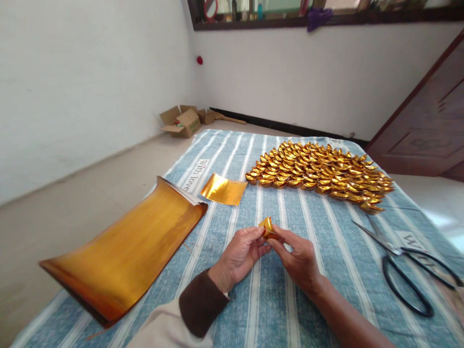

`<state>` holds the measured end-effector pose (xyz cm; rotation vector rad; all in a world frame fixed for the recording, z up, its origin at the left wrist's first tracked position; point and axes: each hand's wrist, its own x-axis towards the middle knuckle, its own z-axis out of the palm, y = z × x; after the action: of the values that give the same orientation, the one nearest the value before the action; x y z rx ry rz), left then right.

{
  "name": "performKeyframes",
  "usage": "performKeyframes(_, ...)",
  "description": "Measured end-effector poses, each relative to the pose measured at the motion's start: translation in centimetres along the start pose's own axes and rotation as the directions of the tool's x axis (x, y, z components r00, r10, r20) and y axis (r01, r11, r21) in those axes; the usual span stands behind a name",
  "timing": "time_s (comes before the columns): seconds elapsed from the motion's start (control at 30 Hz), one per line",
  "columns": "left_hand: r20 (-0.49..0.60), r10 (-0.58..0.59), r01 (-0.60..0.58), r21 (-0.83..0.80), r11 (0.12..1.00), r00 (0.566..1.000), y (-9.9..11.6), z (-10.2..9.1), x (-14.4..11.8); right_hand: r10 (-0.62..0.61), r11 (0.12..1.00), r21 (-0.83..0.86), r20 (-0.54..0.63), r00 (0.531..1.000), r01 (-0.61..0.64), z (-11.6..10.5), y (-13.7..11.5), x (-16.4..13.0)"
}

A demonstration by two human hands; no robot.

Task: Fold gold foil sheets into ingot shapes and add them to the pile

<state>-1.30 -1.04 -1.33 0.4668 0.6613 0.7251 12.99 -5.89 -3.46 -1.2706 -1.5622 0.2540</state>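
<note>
My left hand [242, 252] and my right hand [295, 256] meet over the blue striped cloth [275, 299], and both pinch a small folded gold paper piece [268, 227] between their fingertips. A single square gold foil sheet [224, 189] lies flat just beyond my hands. To the left a thick stack of large gold foil sheets [123, 251] curls up at its far edge. Several finished gold paper ingots [319, 171] lie in tight rows at the far right of the cloth.
Black-handled scissors [406, 263] lie on the cloth to the right of my hands. Open cardboard boxes [183, 121] sit on the floor by the white wall. A dark wooden door [431, 125] stands at the right.
</note>
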Motion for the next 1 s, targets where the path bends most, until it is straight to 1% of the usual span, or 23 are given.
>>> performKeyframes(0.13, 0.01, -0.005, 0.005, -0.009, 1.0, 1.0, -0.02, 0.02, -0.01, -0.013, 1.0, -0.001, 0.004, 1.0, 0.013, -0.1, -0.13, 0.09)
performKeyframes(0.23, 0.038, 0.0, 0.001, -0.015, 1.0, 0.999, -0.05, 0.05, 0.01, -0.026, 1.0, 0.009, 0.003, 1.0, 0.026, -0.16, -0.25, 0.2)
performKeyframes(0.37, 0.053, 0.022, -0.022, -0.009, 1.0, 0.998, -0.13, 0.08, 0.05, -0.013, 1.0, 0.012, 0.006, 1.0, 0.013, -0.09, -0.2, 0.21)
performKeyframes(0.57, 0.063, 0.038, -0.037, -0.029, 0.999, 0.997, -0.06, 0.25, 0.08, -0.018, 1.0, -0.011, -0.045, 0.999, 0.017, -0.21, -0.18, 0.24)
performKeyframes(0.73, 0.06, 0.035, -0.033, -0.036, 0.999, 0.998, -0.03, 0.27, 0.05, -0.018, 0.999, -0.03, -0.014, 1.0, 0.018, -0.65, -0.5, 0.5)
performKeyframes(1.0, 0.068, 0.035, -0.034, -0.019, 0.999, 0.997, -0.19, 0.06, 0.07, -0.027, 1.0, -0.01, 0.003, 1.0, 0.027, -0.82, -0.7, 0.69)
